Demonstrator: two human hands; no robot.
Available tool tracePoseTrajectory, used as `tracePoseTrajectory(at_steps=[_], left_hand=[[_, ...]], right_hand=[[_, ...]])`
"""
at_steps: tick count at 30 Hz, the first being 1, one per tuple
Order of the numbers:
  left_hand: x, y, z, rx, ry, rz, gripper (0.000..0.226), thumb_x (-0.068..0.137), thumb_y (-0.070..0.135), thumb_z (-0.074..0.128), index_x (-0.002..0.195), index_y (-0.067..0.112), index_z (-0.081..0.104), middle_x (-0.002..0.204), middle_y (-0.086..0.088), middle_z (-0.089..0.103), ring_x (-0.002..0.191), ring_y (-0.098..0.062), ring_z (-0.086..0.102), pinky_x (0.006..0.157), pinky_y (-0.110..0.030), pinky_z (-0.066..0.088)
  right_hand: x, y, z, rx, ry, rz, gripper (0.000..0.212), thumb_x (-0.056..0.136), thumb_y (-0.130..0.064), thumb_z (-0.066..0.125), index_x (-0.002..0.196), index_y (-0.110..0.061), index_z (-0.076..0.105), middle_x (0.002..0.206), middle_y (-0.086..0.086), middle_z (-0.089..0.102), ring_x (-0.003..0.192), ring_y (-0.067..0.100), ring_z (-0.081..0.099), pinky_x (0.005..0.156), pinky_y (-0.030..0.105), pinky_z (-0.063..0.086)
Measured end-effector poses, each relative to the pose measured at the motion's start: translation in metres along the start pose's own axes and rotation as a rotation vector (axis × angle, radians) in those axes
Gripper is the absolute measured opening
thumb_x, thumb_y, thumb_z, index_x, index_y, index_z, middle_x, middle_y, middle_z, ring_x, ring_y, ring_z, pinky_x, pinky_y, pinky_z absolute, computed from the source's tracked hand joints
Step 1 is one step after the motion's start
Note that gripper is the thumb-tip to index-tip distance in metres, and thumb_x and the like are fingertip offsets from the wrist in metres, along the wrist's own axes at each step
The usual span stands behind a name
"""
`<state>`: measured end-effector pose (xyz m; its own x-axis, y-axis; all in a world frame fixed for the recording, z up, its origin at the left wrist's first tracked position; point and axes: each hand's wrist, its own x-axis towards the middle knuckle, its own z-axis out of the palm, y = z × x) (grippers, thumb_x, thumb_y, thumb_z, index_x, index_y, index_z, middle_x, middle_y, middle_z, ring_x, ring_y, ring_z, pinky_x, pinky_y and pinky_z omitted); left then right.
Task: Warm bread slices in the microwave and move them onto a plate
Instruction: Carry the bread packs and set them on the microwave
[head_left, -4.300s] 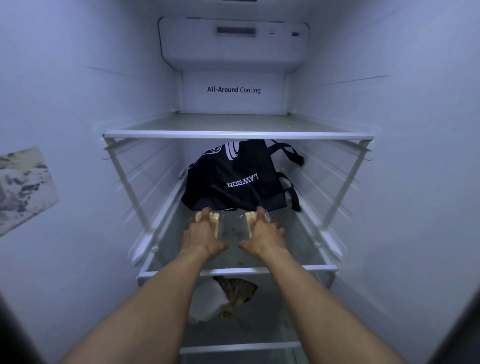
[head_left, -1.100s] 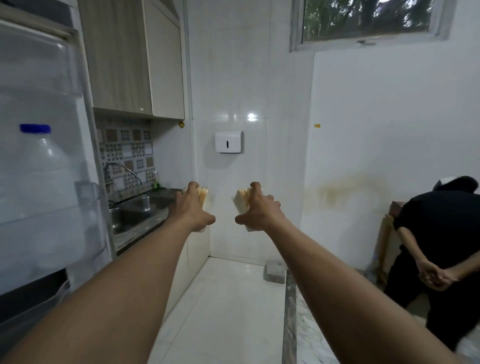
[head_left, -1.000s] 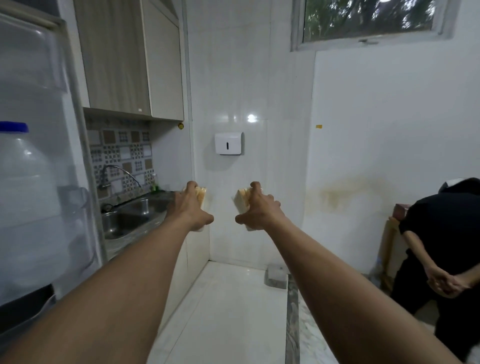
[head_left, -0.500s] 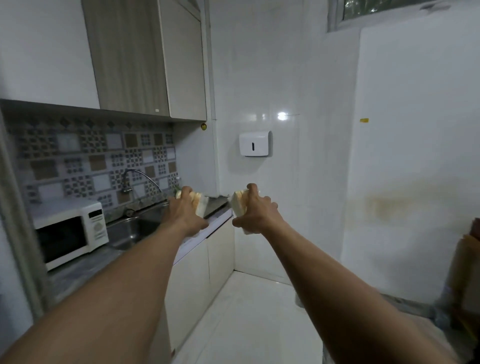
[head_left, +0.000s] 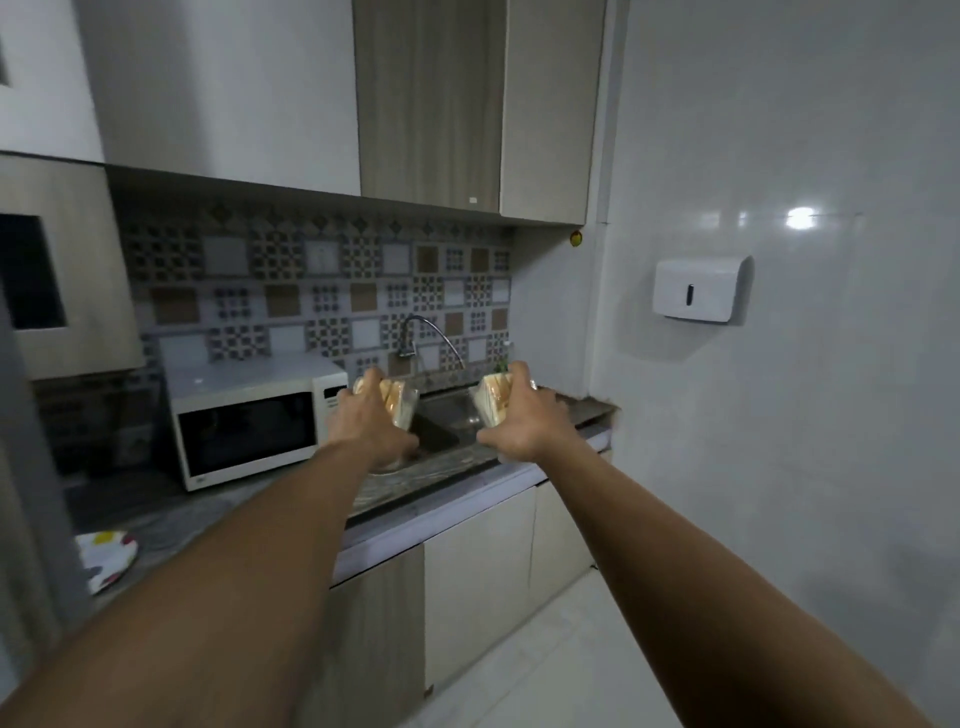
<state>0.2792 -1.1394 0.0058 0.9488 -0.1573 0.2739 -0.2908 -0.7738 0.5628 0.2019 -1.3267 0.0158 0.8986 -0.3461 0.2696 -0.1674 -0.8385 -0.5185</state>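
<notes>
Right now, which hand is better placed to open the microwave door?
Probably the left hand: it is beside the closed microwave, the right hand farther by the sink. Both grip bread packs, so it must free itself first.

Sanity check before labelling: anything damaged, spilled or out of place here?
The countertop's right end, at the wall, looks chipped and ragged. Otherwise nothing stands out: microwave shut, plate flat on the counter, left hand grips the left bread pack, right hand the right bread pack.
</notes>
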Motion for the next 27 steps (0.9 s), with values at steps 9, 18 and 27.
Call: tracePoseTrajectory(at_steps=[9,18,27], left_hand=[[0.099,-0.057,0.008,0.078,0.099,-0.139,0.091,0.061,0.032,0.085,0.134,0.033,0.029,0.119,-0.012,0.049,0.103,-0.038,0.055,0.091,-0.05,0.051],[0.214,-0.116,-0.003,0.108,0.194,-0.225,0.094,0.066,0.029,0.086,0.14,0.03,0.028,0.129,-0.015,0.044,0.106,-0.036,0.055,0.086,-0.042,0.05],[0.321,-0.177,0.008,0.151,0.232,-0.322,0.096,0.067,0.028,0.087,0.142,0.03,0.026,0.131,-0.016,0.044,0.112,-0.038,0.053,0.088,-0.044,0.05]], right_hand=[[0.124,-0.028,0.086,0.066,-0.097,-0.07,0.096,0.079,-0.032,0.082,0.149,-0.03,0.016,0.141,0.018,0.047,0.127,0.04,0.045,0.088,0.042,0.047],[0.255,-0.078,0.156,0.121,-0.138,-0.16,0.092,0.077,-0.032,0.084,0.141,-0.032,0.017,0.124,0.012,0.06,0.104,0.032,0.061,0.081,0.04,0.057],[0.374,-0.123,0.237,0.125,-0.2,-0.25,0.095,0.075,-0.034,0.084,0.141,-0.034,0.016,0.115,0.014,0.059,0.099,0.034,0.062,0.082,0.044,0.058]])
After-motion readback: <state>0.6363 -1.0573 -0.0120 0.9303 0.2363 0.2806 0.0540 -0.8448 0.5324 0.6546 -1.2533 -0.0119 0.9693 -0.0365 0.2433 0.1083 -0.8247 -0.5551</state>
